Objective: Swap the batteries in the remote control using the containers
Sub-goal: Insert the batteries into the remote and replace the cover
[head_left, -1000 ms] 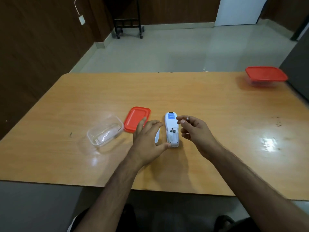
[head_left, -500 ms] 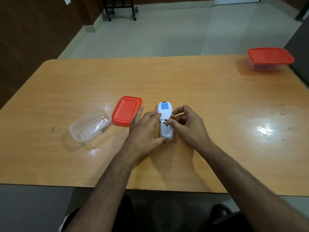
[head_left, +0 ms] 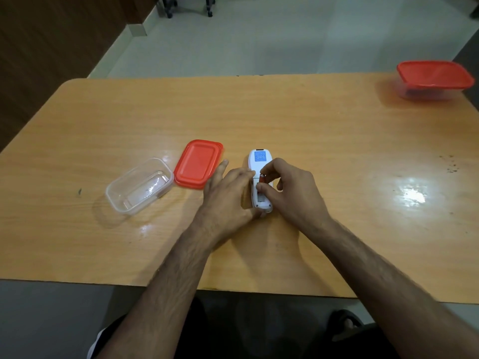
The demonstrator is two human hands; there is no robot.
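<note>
Pinched between your right hand's (head_left: 290, 189) thumb and forefinger, 1 red battery (head_left: 262, 179) now sits at the remote control's (head_left: 260, 181) open bay, where 1 second ago that hand hovered clear. Your left hand (head_left: 228, 193) lies flat, bracing the remote on the table (head_left: 311, 130). Seating looks underway. The open clear container (head_left: 138, 184) holds nothing; its red lid (head_left: 198, 163) lies beside it. The closed container (head_left: 434, 80) waits far right.

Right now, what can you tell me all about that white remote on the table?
The white plastic remote control lies face down on the orange wooden table, blue label at its far end. Its battery bay is open. The left hand steadies its left side, and the right hand pinches a small red battery at the bay.
</note>
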